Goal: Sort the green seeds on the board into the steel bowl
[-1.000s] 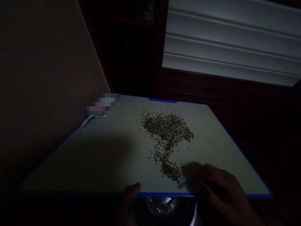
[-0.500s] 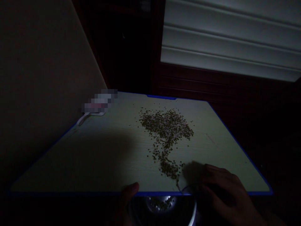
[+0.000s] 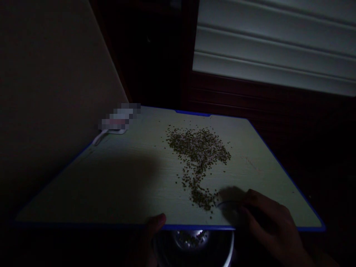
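Observation:
A pile of small greenish beans (image 3: 198, 152) lies spread on a pale table (image 3: 119, 185) with a blue rim, trailing toward the near edge. My right hand (image 3: 267, 222) rests on the table's near right part, fingers curled round a small clear cup or lid (image 3: 229, 211) beside the end of the bean trail. My left hand (image 3: 151, 230) shows only a thumb and some fingers at the near edge, gripping a shiny metal bowl (image 3: 194, 243) held just under the table edge. A few beans lie in the bowl. The scene is very dark.
A blurred-out small object with a white cable (image 3: 118, 120) sits at the table's far left corner. A beige wall (image 3: 50, 92) runs along the left. Behind the table stand dark wood furniture (image 3: 155, 55) and a white slatted panel (image 3: 272, 52).
My right hand with the clear cup has shifted slightly up the table, away from the near edge. The camera view moved a little. The left hand and bowl stay in place.

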{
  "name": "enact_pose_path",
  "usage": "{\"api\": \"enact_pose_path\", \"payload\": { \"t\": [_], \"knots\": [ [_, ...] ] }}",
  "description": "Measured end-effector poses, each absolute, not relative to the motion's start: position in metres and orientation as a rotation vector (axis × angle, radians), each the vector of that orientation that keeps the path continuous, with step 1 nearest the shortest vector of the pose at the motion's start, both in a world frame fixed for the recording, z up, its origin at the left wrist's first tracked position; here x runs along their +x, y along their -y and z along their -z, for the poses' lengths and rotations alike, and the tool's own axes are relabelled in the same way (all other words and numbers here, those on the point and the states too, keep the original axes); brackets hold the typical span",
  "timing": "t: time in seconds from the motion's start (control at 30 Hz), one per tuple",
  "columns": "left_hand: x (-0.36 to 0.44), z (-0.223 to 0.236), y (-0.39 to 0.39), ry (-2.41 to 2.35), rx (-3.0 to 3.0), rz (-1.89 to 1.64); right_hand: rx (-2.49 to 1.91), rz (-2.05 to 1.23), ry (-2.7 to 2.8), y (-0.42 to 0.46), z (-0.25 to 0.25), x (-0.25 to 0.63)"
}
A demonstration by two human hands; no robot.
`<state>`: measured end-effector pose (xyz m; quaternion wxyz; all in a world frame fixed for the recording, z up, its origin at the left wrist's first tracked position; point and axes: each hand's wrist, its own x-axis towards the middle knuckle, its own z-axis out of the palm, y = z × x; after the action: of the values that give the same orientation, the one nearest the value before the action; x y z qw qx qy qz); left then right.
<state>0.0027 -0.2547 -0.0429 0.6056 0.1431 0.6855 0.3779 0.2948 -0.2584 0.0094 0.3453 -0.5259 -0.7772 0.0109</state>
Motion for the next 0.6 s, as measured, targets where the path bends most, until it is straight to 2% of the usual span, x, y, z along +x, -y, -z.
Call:
{"api": "enact_pose_path", "payload": {
  "t": [0.33, 0.43, 0.6],
  "knots": [
    [0.001, 0.049, 0.256, -1.436, 0.188, -0.886, -1.207, -0.065, 2.165, 0.257, -0.016, 0.294],
    [-0.003, 0.064, 0.258, -1.549, 0.329, -0.949, -1.208, -0.079, 2.141, 0.259, -0.014, 0.296],
    [-0.013, 0.082, 0.259, -1.718, 0.494, -0.836, -1.234, -0.082, 2.116, 0.260, -0.012, 0.296]
  ]
}}
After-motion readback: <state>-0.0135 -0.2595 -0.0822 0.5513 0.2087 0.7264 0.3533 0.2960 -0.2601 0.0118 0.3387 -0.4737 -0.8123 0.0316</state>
